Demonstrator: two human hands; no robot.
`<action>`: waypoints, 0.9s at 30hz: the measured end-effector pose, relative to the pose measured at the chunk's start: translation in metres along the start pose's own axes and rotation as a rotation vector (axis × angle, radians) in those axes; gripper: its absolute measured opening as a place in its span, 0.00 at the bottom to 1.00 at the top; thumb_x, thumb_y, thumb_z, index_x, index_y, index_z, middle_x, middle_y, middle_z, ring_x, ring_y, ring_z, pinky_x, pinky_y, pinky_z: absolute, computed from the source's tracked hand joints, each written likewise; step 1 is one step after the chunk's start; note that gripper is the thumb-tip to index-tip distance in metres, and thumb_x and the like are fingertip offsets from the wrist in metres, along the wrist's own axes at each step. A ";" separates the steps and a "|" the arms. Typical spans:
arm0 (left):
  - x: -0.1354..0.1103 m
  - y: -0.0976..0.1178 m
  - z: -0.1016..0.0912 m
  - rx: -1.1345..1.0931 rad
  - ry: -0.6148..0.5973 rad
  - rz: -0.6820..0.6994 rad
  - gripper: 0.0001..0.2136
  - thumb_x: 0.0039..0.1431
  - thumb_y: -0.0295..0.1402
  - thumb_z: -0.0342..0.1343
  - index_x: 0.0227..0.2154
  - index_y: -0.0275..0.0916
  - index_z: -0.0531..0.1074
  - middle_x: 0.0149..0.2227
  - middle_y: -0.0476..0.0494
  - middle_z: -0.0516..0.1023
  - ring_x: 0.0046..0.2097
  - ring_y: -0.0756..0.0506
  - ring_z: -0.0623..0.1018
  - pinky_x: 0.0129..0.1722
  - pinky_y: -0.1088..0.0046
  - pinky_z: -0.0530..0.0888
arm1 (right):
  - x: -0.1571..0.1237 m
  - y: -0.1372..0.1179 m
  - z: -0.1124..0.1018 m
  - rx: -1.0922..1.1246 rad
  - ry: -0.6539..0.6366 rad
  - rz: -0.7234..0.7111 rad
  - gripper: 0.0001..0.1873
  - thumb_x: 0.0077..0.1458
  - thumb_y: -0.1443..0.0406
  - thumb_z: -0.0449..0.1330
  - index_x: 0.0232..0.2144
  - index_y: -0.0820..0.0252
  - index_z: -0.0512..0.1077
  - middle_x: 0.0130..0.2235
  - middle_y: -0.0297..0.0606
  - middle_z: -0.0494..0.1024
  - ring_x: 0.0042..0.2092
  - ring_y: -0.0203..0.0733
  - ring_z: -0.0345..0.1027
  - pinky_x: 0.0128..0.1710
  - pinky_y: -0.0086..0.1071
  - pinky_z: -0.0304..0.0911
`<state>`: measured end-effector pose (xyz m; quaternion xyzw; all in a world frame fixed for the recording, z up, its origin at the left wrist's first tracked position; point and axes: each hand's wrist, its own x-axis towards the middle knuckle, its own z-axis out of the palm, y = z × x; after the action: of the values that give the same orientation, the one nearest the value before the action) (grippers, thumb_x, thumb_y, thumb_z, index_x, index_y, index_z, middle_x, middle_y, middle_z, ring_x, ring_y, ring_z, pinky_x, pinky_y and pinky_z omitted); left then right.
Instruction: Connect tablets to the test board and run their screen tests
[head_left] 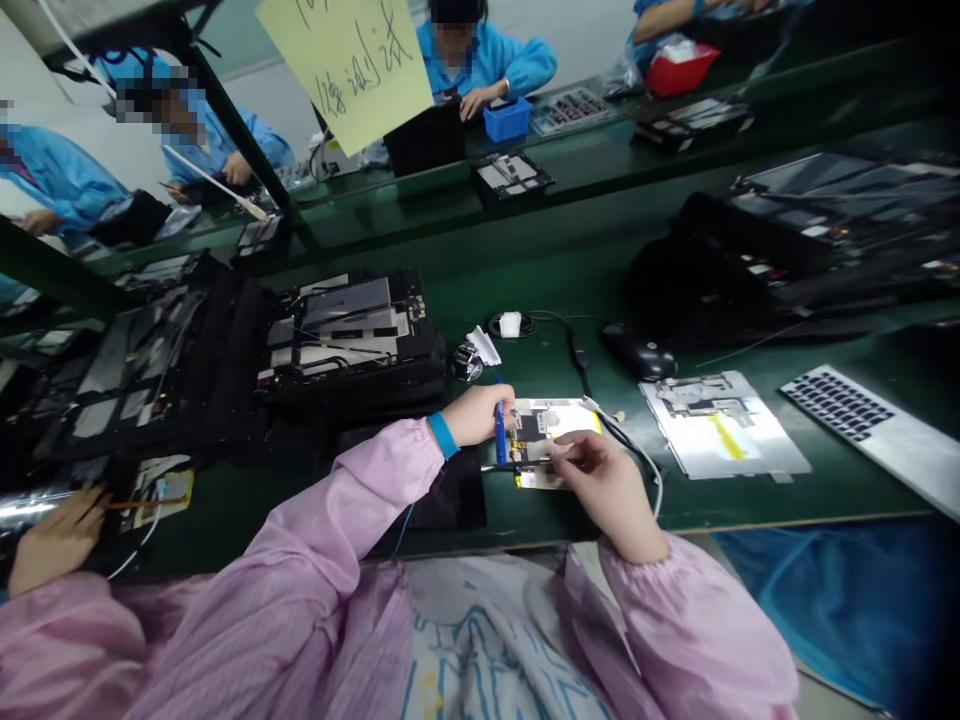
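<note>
My left hand [478,412] is closed around a blue pen-like tool [500,436], held nearly upright at the left edge of an opened tablet [559,412]. The tablet lies flat on the bench, its circuit board, silver surface and yellow edging exposed. Over its lower right part, my right hand [609,490] has thumb and fingers pinched together. A thin dark tool [517,465] with a silver end runs leftward from those fingertips across the tablet; its exact kind is unclear. White and black cables [637,450] pass just right of the tablet.
A dark flat panel [450,490] lies left of the tablet. Stacked device parts [345,340] stand behind it. To the right are a mouse [639,352], a silver plate [739,430] and a keyboard [862,420]. A co-worker's hand [60,540] works at far left.
</note>
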<state>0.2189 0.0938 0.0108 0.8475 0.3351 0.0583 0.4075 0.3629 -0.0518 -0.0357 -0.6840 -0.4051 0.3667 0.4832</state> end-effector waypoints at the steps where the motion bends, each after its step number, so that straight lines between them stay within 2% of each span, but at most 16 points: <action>1: 0.000 -0.001 0.001 0.053 -0.016 0.003 0.08 0.50 0.27 0.55 0.22 0.37 0.60 0.21 0.54 0.64 0.25 0.53 0.62 0.27 0.77 0.58 | -0.001 0.002 -0.001 -0.113 -0.010 -0.052 0.11 0.46 0.61 0.58 0.33 0.59 0.70 0.23 0.34 0.72 0.25 0.39 0.67 0.27 0.34 0.63; 4: 0.000 -0.002 0.003 0.188 -0.066 -0.004 0.05 0.53 0.28 0.53 0.23 0.38 0.64 0.22 0.52 0.67 0.26 0.52 0.65 0.27 0.76 0.57 | 0.001 0.002 0.004 -0.434 0.013 -0.267 0.10 0.46 0.67 0.54 0.32 0.59 0.73 0.27 0.39 0.74 0.32 0.44 0.67 0.34 0.38 0.63; 6: 0.000 -0.001 0.005 0.262 -0.101 -0.009 0.04 0.54 0.29 0.53 0.24 0.38 0.66 0.24 0.51 0.70 0.27 0.51 0.67 0.28 0.75 0.58 | 0.002 0.000 0.010 -0.586 0.037 -0.419 0.13 0.47 0.69 0.53 0.34 0.59 0.74 0.35 0.43 0.76 0.40 0.48 0.68 0.42 0.44 0.62; 8: 0.000 0.000 0.007 0.336 -0.131 -0.007 0.04 0.54 0.30 0.53 0.26 0.38 0.67 0.25 0.51 0.72 0.28 0.50 0.69 0.28 0.75 0.58 | 0.002 0.000 0.015 -0.657 0.017 -0.537 0.15 0.49 0.71 0.52 0.38 0.58 0.74 0.43 0.44 0.76 0.46 0.50 0.67 0.48 0.48 0.59; 10: 0.000 0.002 0.008 0.401 -0.157 -0.002 0.03 0.55 0.29 0.52 0.27 0.39 0.68 0.25 0.50 0.73 0.29 0.49 0.70 0.29 0.74 0.58 | 0.001 0.003 0.019 -0.653 -0.021 -0.607 0.17 0.50 0.72 0.52 0.41 0.60 0.74 0.47 0.45 0.74 0.49 0.50 0.66 0.51 0.49 0.58; 19: 0.002 0.001 0.009 0.482 -0.177 0.015 0.03 0.56 0.31 0.51 0.28 0.39 0.68 0.27 0.50 0.75 0.30 0.48 0.72 0.29 0.73 0.58 | -0.001 0.019 0.023 -0.595 0.019 -0.678 0.16 0.54 0.70 0.51 0.43 0.63 0.72 0.49 0.48 0.74 0.53 0.52 0.66 0.54 0.53 0.56; 27: 0.002 0.000 0.009 0.451 -0.186 0.061 0.04 0.54 0.28 0.50 0.26 0.39 0.67 0.25 0.51 0.73 0.28 0.49 0.71 0.29 0.74 0.58 | -0.001 0.016 0.022 -0.602 -0.021 -0.641 0.17 0.55 0.70 0.50 0.46 0.62 0.71 0.50 0.48 0.73 0.54 0.50 0.64 0.56 0.52 0.54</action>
<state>0.2244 0.0891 0.0042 0.9285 0.2747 -0.0841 0.2351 0.3463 -0.0483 -0.0571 -0.6304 -0.6905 0.0707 0.3476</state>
